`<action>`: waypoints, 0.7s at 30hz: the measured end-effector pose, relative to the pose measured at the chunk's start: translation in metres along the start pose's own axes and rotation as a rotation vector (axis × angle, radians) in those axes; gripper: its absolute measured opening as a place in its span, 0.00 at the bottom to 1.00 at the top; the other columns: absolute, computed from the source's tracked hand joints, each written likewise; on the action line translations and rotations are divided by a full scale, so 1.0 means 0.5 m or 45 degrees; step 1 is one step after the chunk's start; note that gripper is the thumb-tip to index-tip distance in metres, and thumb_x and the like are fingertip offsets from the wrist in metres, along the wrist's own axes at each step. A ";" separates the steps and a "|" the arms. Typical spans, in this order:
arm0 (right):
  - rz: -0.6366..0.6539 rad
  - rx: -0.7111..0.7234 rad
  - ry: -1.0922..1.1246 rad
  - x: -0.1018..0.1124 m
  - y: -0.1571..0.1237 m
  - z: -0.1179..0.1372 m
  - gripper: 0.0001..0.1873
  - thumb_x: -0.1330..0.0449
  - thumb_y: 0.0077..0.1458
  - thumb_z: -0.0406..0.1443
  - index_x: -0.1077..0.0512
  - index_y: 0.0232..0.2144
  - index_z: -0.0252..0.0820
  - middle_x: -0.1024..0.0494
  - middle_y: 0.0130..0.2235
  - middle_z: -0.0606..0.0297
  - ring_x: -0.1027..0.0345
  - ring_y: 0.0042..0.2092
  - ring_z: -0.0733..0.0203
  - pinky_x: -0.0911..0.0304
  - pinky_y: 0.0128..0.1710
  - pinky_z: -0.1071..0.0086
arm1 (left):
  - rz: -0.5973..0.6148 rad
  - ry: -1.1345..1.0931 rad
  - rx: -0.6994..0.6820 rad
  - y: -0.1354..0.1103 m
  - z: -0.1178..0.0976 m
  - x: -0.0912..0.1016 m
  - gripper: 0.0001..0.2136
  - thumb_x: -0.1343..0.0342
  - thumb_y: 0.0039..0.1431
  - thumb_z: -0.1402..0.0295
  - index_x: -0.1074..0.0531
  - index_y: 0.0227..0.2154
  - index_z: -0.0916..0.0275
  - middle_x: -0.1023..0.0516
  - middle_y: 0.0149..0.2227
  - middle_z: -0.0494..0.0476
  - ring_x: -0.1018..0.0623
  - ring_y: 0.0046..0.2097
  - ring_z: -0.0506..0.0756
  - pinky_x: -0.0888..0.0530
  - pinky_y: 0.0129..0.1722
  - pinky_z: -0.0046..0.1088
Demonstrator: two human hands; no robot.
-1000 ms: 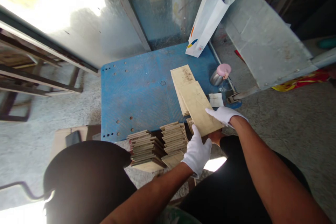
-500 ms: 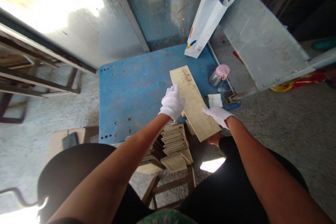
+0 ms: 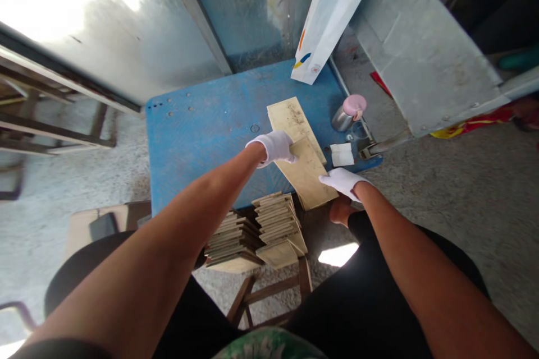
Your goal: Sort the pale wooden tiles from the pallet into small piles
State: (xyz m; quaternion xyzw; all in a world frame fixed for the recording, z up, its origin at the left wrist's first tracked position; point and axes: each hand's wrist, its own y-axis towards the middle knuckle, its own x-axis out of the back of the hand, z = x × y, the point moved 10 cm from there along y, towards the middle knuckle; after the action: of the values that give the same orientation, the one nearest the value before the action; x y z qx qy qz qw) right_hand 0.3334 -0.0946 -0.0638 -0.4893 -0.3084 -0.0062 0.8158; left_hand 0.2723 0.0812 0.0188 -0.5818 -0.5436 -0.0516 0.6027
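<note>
You are gripping a wooden board (image 3: 306,175) at both ends: left hand (image 3: 273,147) closed over its far end, right hand (image 3: 343,182) pinching the near corner. It is overhanging the blue table (image 3: 197,140) edge; loosening either grip risks it tipping onto the stacks (image 3: 256,230) below.

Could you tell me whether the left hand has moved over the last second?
Yes. The left hand has gone from the stacked boards at the near edge forward over the blue table, onto the far end of the wooden board.
</note>
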 end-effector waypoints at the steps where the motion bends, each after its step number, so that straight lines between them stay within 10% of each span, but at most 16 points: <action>1: 0.020 0.026 -0.078 0.001 -0.004 0.010 0.21 0.42 0.58 0.46 0.22 0.36 0.30 0.20 0.35 0.50 0.27 0.37 0.55 0.39 0.36 0.70 | 0.077 0.038 -0.037 -0.008 -0.007 -0.008 0.17 0.36 0.48 0.63 0.21 0.42 0.63 0.21 0.37 0.55 0.24 0.41 0.55 0.31 0.45 0.27; 6: 0.019 0.160 -0.344 0.043 -0.034 0.064 0.14 0.40 0.56 0.40 0.20 0.33 0.34 0.20 0.39 0.49 0.27 0.43 0.52 0.40 0.41 0.69 | 0.171 0.112 -0.211 -0.046 -0.055 -0.046 0.13 0.41 0.54 0.62 0.20 0.40 0.60 0.22 0.30 0.52 0.25 0.34 0.52 0.30 0.39 0.27; 11: -0.337 0.130 -0.345 0.148 -0.064 0.081 0.20 0.45 0.58 0.47 0.21 0.36 0.37 0.21 0.42 0.49 0.28 0.44 0.49 0.40 0.40 0.65 | 0.166 0.018 -0.151 -0.062 -0.089 -0.104 0.12 0.41 0.54 0.61 0.20 0.38 0.59 0.21 0.29 0.53 0.24 0.36 0.54 0.29 0.39 0.27; 21: -0.442 0.154 -0.209 0.210 -0.106 0.101 0.22 0.46 0.57 0.51 0.23 0.33 0.39 0.21 0.36 0.53 0.29 0.39 0.53 0.40 0.38 0.64 | 0.225 0.089 -0.083 -0.007 -0.151 -0.243 0.15 0.47 0.59 0.62 0.22 0.42 0.66 0.21 0.42 0.69 0.22 0.45 0.65 0.26 0.45 0.38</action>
State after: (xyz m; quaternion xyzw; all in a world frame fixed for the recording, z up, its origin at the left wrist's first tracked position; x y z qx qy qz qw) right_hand 0.3766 -0.0510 0.0485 -0.3776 -0.4535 -0.0884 0.8025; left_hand 0.2658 -0.0464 -0.0454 -0.6447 -0.4669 -0.0364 0.6042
